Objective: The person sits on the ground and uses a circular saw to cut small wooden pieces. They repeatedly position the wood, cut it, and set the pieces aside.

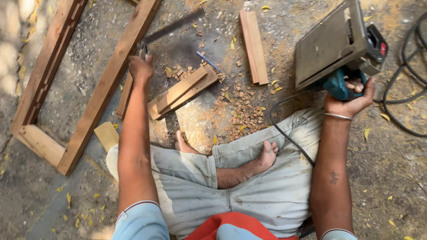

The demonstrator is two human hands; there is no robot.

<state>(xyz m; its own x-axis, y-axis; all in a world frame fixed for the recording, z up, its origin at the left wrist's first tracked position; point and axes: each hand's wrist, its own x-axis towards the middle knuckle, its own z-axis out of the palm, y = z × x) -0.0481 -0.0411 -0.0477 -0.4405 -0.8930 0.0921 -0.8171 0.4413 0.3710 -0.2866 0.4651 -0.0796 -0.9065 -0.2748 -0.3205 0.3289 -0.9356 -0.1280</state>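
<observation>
I sit cross-legged on a dusty floor. My left hand (140,69) reaches forward and is closed on the handle of a hand saw (173,26), whose dark blade runs up and to the right, just beside a long wooden beam (106,84). My right hand (351,95) grips the teal handle of a grey power tool with a flat metal base plate (331,44), held up at my right side. Its black cord (289,133) runs down across my right knee. A thin bracelet circles my right wrist.
A wooden frame (44,80) lies at the left. Short planks (182,91) and a pair of wood strips (254,46) lie ahead among several small wood chips and sawdust (240,113). A blue pencil (208,61) lies by the planks. Black cables (407,80) loop at the right edge.
</observation>
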